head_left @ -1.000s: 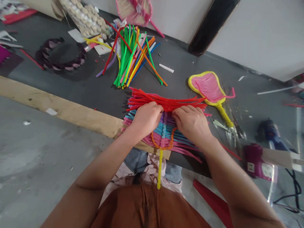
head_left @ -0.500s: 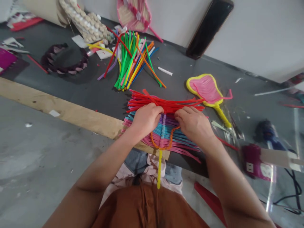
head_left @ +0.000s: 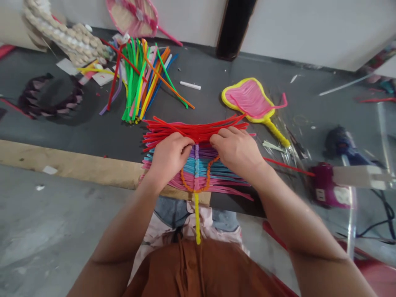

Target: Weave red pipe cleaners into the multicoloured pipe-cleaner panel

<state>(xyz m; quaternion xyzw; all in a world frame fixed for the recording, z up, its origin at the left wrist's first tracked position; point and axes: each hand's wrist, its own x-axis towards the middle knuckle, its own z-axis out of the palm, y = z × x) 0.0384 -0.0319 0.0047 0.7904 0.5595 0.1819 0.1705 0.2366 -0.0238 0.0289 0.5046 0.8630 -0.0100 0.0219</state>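
A half-made woven fan [head_left: 198, 173] of pipe cleaners lies at the near edge of the dark table [head_left: 93, 128]. It has red strands [head_left: 173, 128] on top, then purple, blue and pink rows, an orange outline and a yellow handle hanging off the edge. My left hand [head_left: 168, 156] and my right hand [head_left: 236, 150] rest on it side by side, fingers curled and pinching the red strands near the centre spine.
A loose bundle of coloured pipe cleaners [head_left: 139, 78] lies behind the work. A finished pink fan with yellow rim [head_left: 250, 99] sits to the right, a glue gun [head_left: 340, 144] and a magenta power strip [head_left: 328, 187] farther right. A dark woven ring [head_left: 46, 97] lies left.
The view has swung, so everything sits further left in frame. Both hands stay pinched on the red strands, with only small finger shifts.
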